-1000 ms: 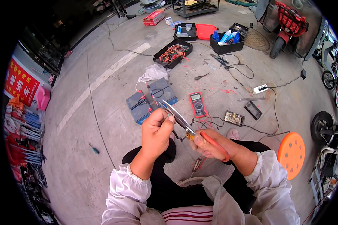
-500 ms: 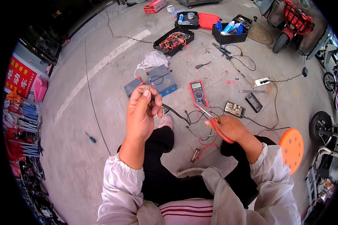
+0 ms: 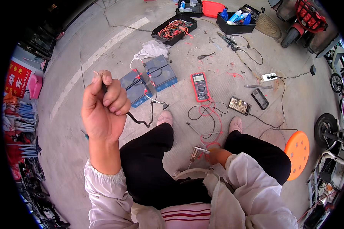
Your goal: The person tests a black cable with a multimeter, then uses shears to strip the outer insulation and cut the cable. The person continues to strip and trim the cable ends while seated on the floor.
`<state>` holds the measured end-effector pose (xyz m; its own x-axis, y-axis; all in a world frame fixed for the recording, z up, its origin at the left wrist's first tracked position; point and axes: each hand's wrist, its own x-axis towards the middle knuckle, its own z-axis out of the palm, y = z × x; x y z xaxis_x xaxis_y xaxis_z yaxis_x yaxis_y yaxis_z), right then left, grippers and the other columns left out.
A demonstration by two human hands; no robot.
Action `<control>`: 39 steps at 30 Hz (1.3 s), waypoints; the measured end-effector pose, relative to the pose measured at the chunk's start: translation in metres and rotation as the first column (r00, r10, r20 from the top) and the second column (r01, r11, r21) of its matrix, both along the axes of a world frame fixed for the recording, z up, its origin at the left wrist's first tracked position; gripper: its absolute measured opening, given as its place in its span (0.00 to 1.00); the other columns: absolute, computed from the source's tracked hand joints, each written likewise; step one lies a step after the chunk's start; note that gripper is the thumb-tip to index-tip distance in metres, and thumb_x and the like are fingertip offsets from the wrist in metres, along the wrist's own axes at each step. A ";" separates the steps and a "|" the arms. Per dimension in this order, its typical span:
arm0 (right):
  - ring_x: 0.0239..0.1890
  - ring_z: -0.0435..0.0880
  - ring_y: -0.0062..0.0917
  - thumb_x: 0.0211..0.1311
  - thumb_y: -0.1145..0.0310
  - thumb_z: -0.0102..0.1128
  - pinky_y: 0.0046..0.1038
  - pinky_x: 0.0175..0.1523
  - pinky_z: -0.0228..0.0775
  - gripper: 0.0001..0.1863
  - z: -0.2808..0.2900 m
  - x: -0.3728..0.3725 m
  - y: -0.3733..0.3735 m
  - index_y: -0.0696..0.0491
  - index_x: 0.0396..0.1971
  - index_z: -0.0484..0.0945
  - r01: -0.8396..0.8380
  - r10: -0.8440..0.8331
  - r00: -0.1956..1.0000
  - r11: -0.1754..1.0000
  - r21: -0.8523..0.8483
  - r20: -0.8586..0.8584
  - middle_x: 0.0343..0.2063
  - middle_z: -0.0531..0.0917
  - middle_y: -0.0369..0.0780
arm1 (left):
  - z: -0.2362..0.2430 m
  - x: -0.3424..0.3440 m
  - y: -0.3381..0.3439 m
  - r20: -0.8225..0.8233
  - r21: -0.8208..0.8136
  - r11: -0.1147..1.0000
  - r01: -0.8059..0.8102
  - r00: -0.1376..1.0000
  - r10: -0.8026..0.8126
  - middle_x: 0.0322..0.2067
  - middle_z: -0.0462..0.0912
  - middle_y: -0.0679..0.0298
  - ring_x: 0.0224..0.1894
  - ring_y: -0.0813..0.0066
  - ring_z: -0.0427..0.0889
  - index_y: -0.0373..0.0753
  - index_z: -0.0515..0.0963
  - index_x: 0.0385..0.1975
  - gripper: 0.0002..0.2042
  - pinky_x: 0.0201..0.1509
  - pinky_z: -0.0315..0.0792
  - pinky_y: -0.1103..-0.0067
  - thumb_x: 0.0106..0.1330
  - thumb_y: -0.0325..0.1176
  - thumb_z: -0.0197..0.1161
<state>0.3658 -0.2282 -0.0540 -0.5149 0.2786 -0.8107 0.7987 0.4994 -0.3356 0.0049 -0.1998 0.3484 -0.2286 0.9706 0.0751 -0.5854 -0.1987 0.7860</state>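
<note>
Raised over the floor on the left, my left hand is closed in a pinch round a black cable, its bare copper end poking up past the fingertips. The cable loops down to a black connector beside two grey-blue batteries joined by short leads. Low between my knees, my right hand is partly behind its sleeve. Silver scissor blades stick out from it; the handles are hidden. Beside the blades lies a brown-handled screwdriver. A red multimeter with red and black leads rests ahead.
An opened circuit-board box and its black cover lie right of the multimeter. Farther off are a white power strip, a tray of wires and a bin of bottles. An orange stool stands at right.
My left hand has moved left and nearer, drawing the cable away from in front of the batteries. My right hand has dropped toward me with the scissors, down beside the screwdriver.
</note>
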 end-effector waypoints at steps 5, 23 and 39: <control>0.42 0.85 0.36 0.58 0.41 0.55 0.37 0.43 0.77 0.33 0.151 -0.072 0.127 0.58 0.47 0.80 -0.211 0.210 0.977 0.903 -0.373 -0.045 0.39 0.85 0.47 | 0.010 -0.027 0.003 0.034 0.165 0.939 0.303 0.949 -0.312 0.15 0.54 0.73 0.15 0.83 0.51 0.42 0.63 0.36 0.08 0.19 0.48 0.82 0.75 0.38 0.45; 0.25 0.74 0.19 0.70 0.61 0.47 0.30 0.36 0.70 0.15 0.032 -0.099 0.257 0.55 0.47 0.74 0.323 -0.981 0.069 -0.151 -0.934 0.182 0.36 0.82 0.38 | -0.155 -0.053 0.109 0.336 -0.232 0.883 0.408 0.885 -0.320 0.11 0.56 0.71 0.11 0.83 0.49 0.34 0.65 0.25 0.15 0.14 0.45 0.81 0.72 0.37 0.44; 0.42 0.78 0.47 0.55 0.68 0.62 0.43 0.43 0.72 0.11 -0.022 -0.073 0.267 0.55 0.35 0.71 0.532 -0.167 0.757 0.718 0.448 -0.631 0.35 0.76 0.48 | -0.193 -0.028 0.131 0.286 -0.562 0.710 0.424 0.905 -0.314 0.14 0.55 0.75 0.14 0.86 0.49 0.35 0.68 0.30 0.15 0.15 0.46 0.84 0.73 0.41 0.46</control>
